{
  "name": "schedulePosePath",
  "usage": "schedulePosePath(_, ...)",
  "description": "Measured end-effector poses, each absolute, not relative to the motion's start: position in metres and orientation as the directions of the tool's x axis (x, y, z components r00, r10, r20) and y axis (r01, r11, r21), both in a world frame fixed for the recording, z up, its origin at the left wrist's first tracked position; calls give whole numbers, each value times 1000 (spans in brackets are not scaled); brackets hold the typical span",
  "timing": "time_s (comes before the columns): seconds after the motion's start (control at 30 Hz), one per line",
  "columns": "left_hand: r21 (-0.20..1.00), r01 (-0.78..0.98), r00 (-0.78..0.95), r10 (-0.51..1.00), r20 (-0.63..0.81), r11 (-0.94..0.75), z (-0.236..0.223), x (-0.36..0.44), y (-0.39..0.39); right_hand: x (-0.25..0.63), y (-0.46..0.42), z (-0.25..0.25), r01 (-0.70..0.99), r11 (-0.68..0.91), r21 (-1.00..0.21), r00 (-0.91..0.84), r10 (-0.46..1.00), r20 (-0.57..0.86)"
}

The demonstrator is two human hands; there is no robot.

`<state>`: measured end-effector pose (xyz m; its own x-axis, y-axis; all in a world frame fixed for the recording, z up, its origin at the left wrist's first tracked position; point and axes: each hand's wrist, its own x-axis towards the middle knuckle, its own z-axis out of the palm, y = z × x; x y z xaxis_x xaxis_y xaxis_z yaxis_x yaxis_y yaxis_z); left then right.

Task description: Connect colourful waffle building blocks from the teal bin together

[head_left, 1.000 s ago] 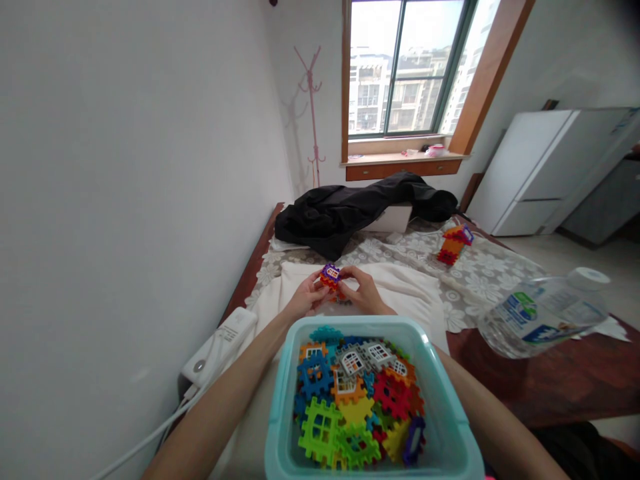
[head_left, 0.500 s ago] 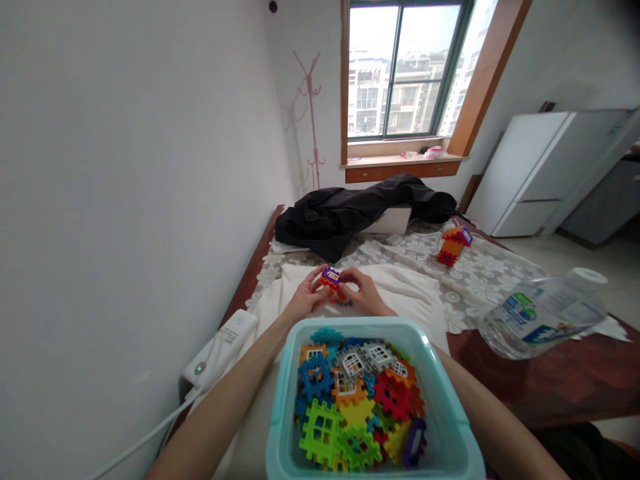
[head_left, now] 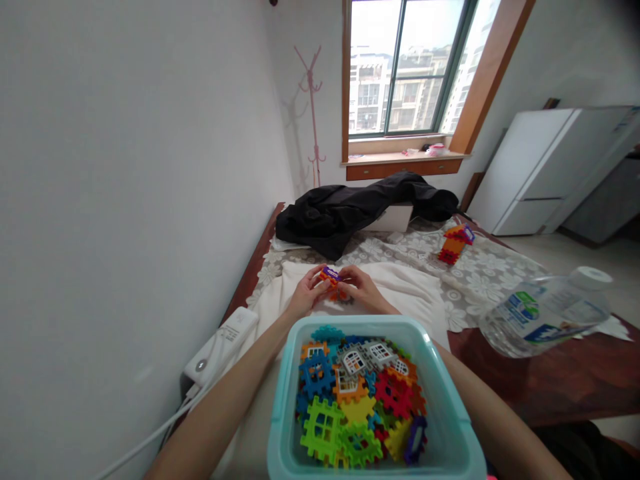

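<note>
1. Dark wooden counter (head_left: 550, 387) under a white floral lace cloth (head_left: 480, 273), and over that a plain cream cloth (head_left: 410, 293) where the work goes on.
2. Black jacket (head_left: 350, 210) heaped at the far end, near the window.
3. Teal plastic tub (head_left: 283, 413) close in, well stocked with bright interlocking plastic tiles (head_left: 360, 407), so plenty are unused.
4. Clear plastic water bottle (head_left: 545, 312) lying to the right.
5. White power strip (head_left: 220, 337) at the left edge.
6. Small orange-and-red tile house (head_left: 454, 243) stands finished, well apart.
7. Left hand (head_left: 305, 297) and right hand (head_left: 365, 292) are both pinched on a small purple-and-orange tile cluster (head_left: 330, 277), just above the cream cloth: only a few pieces joined, looks like early going.
</note>
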<state>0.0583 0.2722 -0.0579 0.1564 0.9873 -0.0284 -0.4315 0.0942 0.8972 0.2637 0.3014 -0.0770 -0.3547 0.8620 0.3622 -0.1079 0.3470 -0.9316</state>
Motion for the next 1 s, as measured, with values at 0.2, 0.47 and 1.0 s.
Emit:
schedulePosePath(0.2, 900, -428, 116, 993, -36, 82, -56, 60, 272, 264, 304, -80, -90, 365, -927, -365, 854, 372)
schedulePosePath(0.47, 897, -437, 120, 993, -15, 67, -54, 60, 269, 260, 300, -80, -111, 348, -931, -352, 862, 365)
schedulePosePath(1.0, 939, -345, 13, 1000, 14, -8, -53, 60, 271, 261, 303, -79, -191, 302, -934, -360, 864, 353)
